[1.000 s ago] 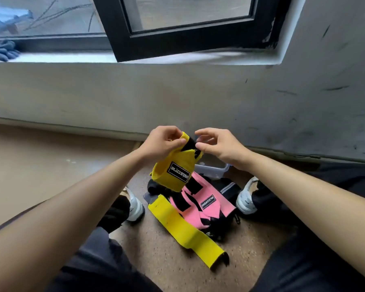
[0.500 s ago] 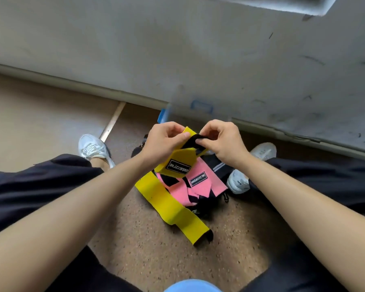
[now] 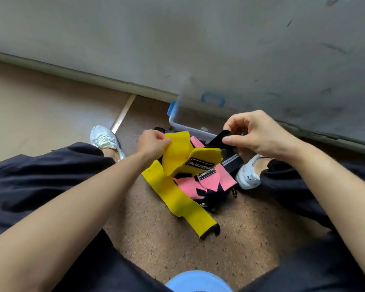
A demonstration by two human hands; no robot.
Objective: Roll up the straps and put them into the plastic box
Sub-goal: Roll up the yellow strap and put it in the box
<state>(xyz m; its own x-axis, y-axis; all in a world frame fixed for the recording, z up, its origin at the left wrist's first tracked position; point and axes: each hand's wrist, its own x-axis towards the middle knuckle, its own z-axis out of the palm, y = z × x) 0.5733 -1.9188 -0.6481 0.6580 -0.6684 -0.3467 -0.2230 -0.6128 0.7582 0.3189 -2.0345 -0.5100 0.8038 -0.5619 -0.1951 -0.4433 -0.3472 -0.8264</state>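
Seated on a speckled brown floor (image 3: 177, 239), legs apart, white shoes either side of a heap of straps. Left hand (image 3: 151, 143) pinched shut on the yellow strap (image 3: 177, 152), held up above the heap, its long tail trailing down across the floor toward the camera. Right hand (image 3: 255, 133) closed on that strap's black end tab (image 3: 218, 138), thumb and fingers clamping it. Pink straps (image 3: 209, 180) and dark ones lying underneath. Clear plastic box (image 3: 173, 121) with blue clips just beyond, against the grey wall.

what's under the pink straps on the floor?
Black straps show beneath the pink straps, with a yellow strap alongside. Anything deeper in the pile is covered.
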